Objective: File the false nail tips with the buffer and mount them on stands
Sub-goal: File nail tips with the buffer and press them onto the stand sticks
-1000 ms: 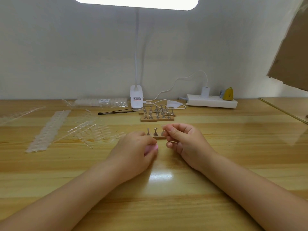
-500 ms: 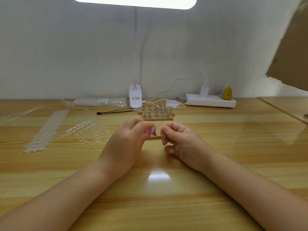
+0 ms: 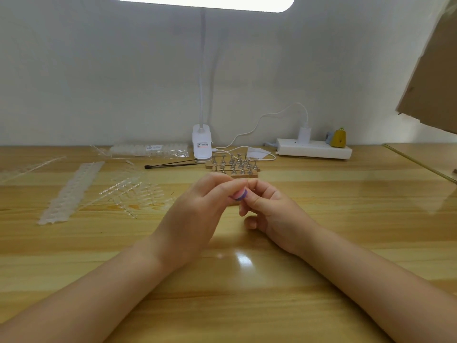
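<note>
At the middle of the tabletop (image 3: pixel 346 219) the two hands meet fingertip to fingertip. The left hand (image 3: pixel 197 214) has its fingers curled round a small pink-and-purple buffer (image 3: pixel 239 195), pinching it so that only its end shows, pointing toward three o'clock. The right hand (image 3: pixel 269 211) lies just at three o'clock of that end, its fingers bent inward and pressed together as if pinching a nail tip; the tip itself is too small and clear to make out, so I cannot tell for certain that one is held. The coming move likely turns on this contact: the buffer's face touches, or nearly touches, the right fingertips, and short strokes across that gap would file the tip's edge. The wooden rack of stands (image 3: pixel 233 167) sits near the hands at twelve o'clock, nearer the right hand, so mounting would suit that hand. Loose strips of clear nail tips (image 3: pixel 131 191) lie at nine to ten o'clock, on the left hand's side.
</note>
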Demonstrator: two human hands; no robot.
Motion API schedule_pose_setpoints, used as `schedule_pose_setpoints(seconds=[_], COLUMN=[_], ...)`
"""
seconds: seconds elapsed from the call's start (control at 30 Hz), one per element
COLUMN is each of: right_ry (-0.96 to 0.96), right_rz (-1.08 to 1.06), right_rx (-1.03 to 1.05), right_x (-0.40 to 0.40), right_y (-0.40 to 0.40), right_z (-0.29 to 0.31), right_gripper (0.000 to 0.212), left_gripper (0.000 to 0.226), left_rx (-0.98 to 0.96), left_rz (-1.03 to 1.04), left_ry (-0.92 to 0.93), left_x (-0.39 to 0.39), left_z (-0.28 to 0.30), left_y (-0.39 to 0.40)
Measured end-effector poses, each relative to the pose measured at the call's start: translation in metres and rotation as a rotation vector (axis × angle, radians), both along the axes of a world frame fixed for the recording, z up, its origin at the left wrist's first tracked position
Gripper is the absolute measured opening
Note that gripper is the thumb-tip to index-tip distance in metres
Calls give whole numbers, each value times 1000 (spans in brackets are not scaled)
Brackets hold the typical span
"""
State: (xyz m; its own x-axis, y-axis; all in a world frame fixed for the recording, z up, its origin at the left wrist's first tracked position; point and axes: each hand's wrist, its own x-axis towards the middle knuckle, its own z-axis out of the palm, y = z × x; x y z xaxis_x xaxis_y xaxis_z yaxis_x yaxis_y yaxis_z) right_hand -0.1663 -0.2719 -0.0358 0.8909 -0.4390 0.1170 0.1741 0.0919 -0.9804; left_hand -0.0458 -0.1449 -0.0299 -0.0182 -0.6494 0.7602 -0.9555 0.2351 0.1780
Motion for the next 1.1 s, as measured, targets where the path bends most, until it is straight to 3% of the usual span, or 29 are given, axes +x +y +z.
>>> schedule_pose_setpoints(seconds=[0.13,0.23,0.3,0.43,0.53,0.63,0.8,0.97,1.1], right_ry=[-17,-5,9,18,20,26,34,20,3], right_rz=[-7,-14,8,-3,2,52,37,49,23], right_rx=[62,39,35,128,108,67,112,59,125], right_x=[-1,-1,-1,-2,-1,-1,-2,-2,-2], right_y=[-1,1,2,0,0,0,0,2,0], right_z=[1,0,2,5,3,4,6,4,5], right_gripper=[7,13,17,10,8,5,13,16,9], left_gripper=[31,28,24,23,24,23,23,21,21], left_rx=[33,-127,-101,-37,-113,-70,-39,-109,-46], left_rz=[131,51,31,214,105,22,145,-3,211], left_ry=[-10,-31,-86,-99,-148,-207,5,-64,-62], left_x=[11,2,-1,11,5,-3,12,-3,9], left_z=[-3,2,1,0,3,1,-2,1,-2], left_y=[2,-1,-1,3,1,-1,2,-2,1])
